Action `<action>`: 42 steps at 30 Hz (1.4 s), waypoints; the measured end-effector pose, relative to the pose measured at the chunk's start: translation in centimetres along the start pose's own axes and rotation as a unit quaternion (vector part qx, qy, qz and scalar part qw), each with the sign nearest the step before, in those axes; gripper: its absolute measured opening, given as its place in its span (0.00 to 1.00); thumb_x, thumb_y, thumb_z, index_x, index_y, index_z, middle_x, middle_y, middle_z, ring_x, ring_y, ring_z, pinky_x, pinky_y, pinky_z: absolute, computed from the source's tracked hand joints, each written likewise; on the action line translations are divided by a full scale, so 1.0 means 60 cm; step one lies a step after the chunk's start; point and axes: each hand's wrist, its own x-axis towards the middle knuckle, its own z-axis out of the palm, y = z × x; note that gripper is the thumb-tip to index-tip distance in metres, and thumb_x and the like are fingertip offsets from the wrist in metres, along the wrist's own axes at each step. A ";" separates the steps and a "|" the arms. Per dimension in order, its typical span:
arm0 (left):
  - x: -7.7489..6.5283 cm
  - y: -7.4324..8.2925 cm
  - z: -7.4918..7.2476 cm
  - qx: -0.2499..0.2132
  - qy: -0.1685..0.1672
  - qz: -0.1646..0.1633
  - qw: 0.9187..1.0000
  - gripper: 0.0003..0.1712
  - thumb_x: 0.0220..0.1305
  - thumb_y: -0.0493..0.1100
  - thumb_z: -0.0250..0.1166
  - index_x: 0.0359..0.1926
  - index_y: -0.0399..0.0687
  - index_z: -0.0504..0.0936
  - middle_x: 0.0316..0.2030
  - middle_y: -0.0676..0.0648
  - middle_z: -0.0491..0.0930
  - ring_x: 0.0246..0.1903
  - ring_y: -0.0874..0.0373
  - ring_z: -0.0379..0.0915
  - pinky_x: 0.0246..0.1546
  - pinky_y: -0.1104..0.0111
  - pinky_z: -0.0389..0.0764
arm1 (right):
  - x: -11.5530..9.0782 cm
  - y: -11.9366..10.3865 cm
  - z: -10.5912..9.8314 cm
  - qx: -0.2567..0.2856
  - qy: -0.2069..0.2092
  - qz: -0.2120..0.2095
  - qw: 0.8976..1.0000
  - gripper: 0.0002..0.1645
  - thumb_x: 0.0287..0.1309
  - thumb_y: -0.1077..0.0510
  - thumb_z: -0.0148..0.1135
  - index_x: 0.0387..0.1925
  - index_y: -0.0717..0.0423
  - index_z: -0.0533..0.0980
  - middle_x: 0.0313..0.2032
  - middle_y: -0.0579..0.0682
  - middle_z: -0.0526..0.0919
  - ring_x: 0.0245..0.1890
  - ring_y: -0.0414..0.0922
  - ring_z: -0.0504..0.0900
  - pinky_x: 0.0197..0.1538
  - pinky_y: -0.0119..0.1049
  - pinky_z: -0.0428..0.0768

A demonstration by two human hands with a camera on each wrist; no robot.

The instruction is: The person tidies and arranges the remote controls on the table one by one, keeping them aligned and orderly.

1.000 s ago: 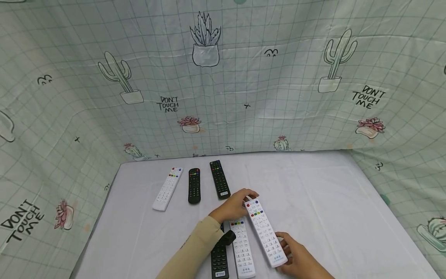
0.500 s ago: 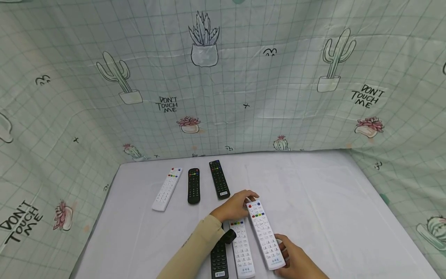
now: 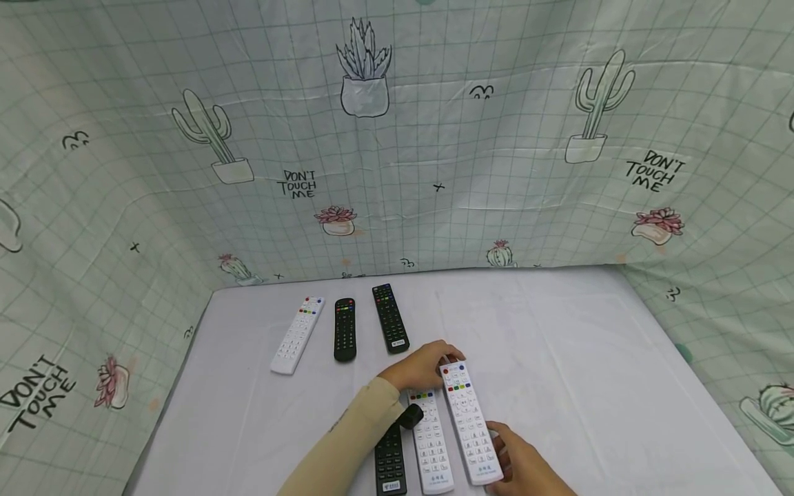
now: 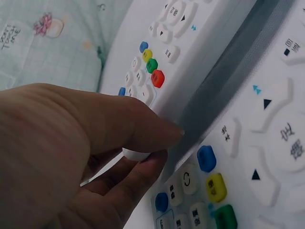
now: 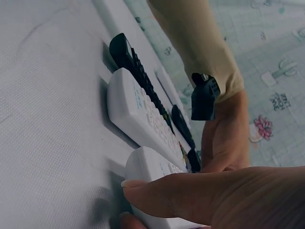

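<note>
A white remote control [image 3: 469, 421] lies between my hands, its lower end towards me. At its far end, my left hand [image 3: 424, 366] pinches the tip; the left wrist view shows the thumb [image 4: 157, 126] along one side and fingers curled below. My right hand [image 3: 520, 461] grips the near end from the right, thumb [image 5: 162, 193] against its side in the right wrist view. Just to the left, a second white remote [image 3: 432, 444] lies roughly parallel, apart from the first. Beside that is a black remote [image 3: 390, 458], its upper part hidden under my left sleeve.
Farther back on the white tabletop [image 3: 546, 344] lie a tilted white remote [image 3: 298, 336], a rounded black remote [image 3: 344, 331] and a longer black remote [image 3: 390, 318]. A checked cloth with cactus prints [image 3: 397, 151] hangs behind and at both sides.
The held white remote has shifted slightly towards me and turned straighter, its near end moving left beside the second white one. Both hands have moved with it. The other remotes stay put.
</note>
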 end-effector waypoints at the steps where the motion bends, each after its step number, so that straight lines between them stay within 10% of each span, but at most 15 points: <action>1: 0.001 0.000 0.001 0.006 -0.002 0.000 1.000 0.31 0.61 0.21 0.69 0.64 0.41 0.81 0.52 0.46 0.79 0.47 0.62 0.73 0.50 0.75 0.77 | 0.000 0.000 0.001 0.003 -0.002 0.001 1.000 0.54 0.48 0.75 0.76 0.70 0.85 0.54 0.42 0.55 0.79 0.38 0.45 0.83 0.39 0.35 0.86; 33: 0.003 0.017 0.019 0.060 -0.014 -0.029 0.998 0.31 0.61 0.22 0.71 0.64 0.44 0.82 0.49 0.52 0.79 0.46 0.66 0.72 0.55 0.75 0.76 | -0.009 -0.004 0.003 0.013 -0.020 -0.013 1.000 0.57 0.48 0.74 0.80 0.67 0.92 0.51 0.40 0.56 0.77 0.37 0.42 0.82 0.39 0.35 0.87; 42: -0.014 0.002 0.003 0.046 0.005 -0.005 0.999 0.30 0.63 0.23 0.66 0.65 0.44 0.81 0.54 0.49 0.79 0.51 0.61 0.74 0.57 0.71 0.78 | -0.011 -0.030 -0.027 -0.137 0.050 0.001 0.989 0.50 0.55 0.58 0.80 0.69 0.77 0.63 0.46 0.51 0.77 0.39 0.42 0.77 0.40 0.35 0.81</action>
